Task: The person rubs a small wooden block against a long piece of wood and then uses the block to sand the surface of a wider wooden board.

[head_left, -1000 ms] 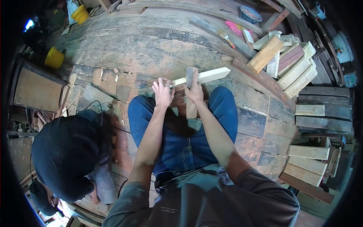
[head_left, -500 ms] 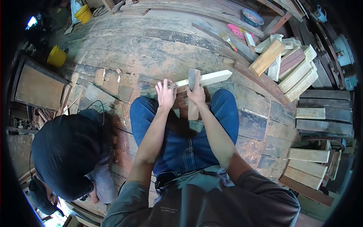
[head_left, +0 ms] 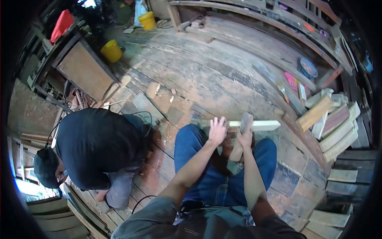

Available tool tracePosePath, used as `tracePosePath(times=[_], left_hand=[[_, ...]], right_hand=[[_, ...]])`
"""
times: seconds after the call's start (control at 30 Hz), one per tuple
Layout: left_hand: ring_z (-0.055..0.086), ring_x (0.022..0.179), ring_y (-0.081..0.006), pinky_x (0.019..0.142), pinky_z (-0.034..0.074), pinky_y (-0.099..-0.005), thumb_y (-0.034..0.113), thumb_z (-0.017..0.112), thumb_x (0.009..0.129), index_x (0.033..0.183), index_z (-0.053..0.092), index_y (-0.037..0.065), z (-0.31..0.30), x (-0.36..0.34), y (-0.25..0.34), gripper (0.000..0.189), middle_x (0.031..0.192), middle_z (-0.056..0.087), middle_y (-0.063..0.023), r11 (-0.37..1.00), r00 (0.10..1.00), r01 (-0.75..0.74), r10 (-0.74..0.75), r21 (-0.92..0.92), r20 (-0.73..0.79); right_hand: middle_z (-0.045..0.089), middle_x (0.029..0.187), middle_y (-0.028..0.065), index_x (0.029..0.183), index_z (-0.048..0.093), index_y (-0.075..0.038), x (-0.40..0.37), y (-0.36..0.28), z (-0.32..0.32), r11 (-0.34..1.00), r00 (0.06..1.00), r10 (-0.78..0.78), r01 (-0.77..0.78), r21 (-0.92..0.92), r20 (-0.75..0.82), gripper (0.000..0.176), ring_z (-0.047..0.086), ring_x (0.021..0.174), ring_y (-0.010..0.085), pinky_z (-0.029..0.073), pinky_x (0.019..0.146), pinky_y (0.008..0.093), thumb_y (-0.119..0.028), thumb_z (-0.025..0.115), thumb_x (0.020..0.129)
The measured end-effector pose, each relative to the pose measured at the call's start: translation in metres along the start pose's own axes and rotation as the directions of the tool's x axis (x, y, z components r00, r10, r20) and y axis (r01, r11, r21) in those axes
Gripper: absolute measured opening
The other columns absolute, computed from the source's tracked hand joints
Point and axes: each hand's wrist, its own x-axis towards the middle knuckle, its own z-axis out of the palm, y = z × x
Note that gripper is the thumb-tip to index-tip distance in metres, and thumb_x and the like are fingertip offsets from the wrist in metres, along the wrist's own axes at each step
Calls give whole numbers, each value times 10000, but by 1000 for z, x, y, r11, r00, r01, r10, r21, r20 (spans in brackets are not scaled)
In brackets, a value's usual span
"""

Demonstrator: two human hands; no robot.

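Between the person's knees, a pale wooden strip (head_left: 266,126) lies across a brown wooden block on the floor. My left hand (head_left: 218,130) rests at the strip's left end, its fingers bent and somewhat blurred; whether they grip it is unclear. My right hand (head_left: 245,137) is wrapped round a long, worn wooden piece (head_left: 236,153), which crosses over the strip. The upper end of that piece sticks up past my fingers, and its lower end points toward the lap.
A co-worker in dark clothes (head_left: 99,147) crouches at the left. Cut wood pieces (head_left: 337,137) are heaped at the right, near a brush (head_left: 283,92) and a blue basket (head_left: 308,67). Yellow buckets (head_left: 111,51) stand at the upper left.
The view has swung to the left, so the hands, strip and co-worker appear further right and lower. Both hands stay at the same wooden pieces.
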Motion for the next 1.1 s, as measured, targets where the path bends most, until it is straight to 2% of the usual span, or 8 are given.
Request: tracePosePath(times=[0.03,0.13,0.33,0.37,0.6,0.83,1.0,1.1], left_hand=[[472,1055,-336,898,378,-481,198,630,885,983,701,103,-1,-1,1,153,1144,518,-86,1000,1000,6,-6,-3,-16],[473,1051,-340,885,378,-486,228,629,923,972,700,97,-1,0,-1,157,1139,521,-89,998,998,14,-18,-67,-64],[489,1033,-315,874,376,-471,204,679,893,934,723,97,-5,0,-1,122,1109,524,-76,984,982,78,-103,-157,-159],[490,1031,-312,873,377,-468,204,683,890,933,725,97,-4,2,-4,122,1105,525,-76,984,979,85,-112,-155,-172],[499,1017,-310,871,379,-468,214,680,915,953,722,99,-7,5,-7,128,1099,531,-84,969,962,147,-187,-198,-201],[502,1046,-332,882,378,-478,211,744,852,954,661,121,-5,5,-7,159,1125,510,-118,955,953,194,-238,-224,-189],[482,1089,-345,899,375,-489,227,741,848,1049,642,130,-9,5,-6,244,1145,490,-120,948,955,193,-241,-252,-174],[469,1122,-351,928,373,-492,260,751,849,1118,681,121,-9,4,-5,311,1215,499,-125,952,950,224,-261,-208,-169]], right_hand=[[461,1519,243,1641,24,-249,1,1,0,993,990,112,-114,17,82,1011,565,1204,525,491,978,569,-253,681,873],[477,1478,297,1640,-5,-273,1,2,-1,992,986,120,-125,34,116,1032,570,1180,539,490,972,576,-251,685,873],[507,1402,364,1636,-27,-313,0,4,-2,982,972,183,-187,14,149,1054,575,1155,565,496,964,577,-234,692,869],[505,1402,367,1636,-28,-320,-1,5,1,989,985,145,-145,-6,99,1056,571,1167,564,497,969,570,-235,693,869],[496,1400,383,1634,-41,-314,1,3,-2,984,973,179,-181,1,147,1061,570,1186,551,494,978,569,-229,691,870],[524,1364,383,1634,-41,-318,0,0,-2,985,976,170,-171,-9,137,1048,587,1157,554,501,966,568,-244,675,873],[546,1319,388,1634,-49,-315,1,-2,-6,970,952,237,-241,-3,191,1051,597,1136,554,502,958,573,-257,676,874],[550,1314,388,1633,-54,-312,0,-3,-6,983,973,180,-182,-2,142,1055,600,1130,555,501,961,573,-261,677,874]])
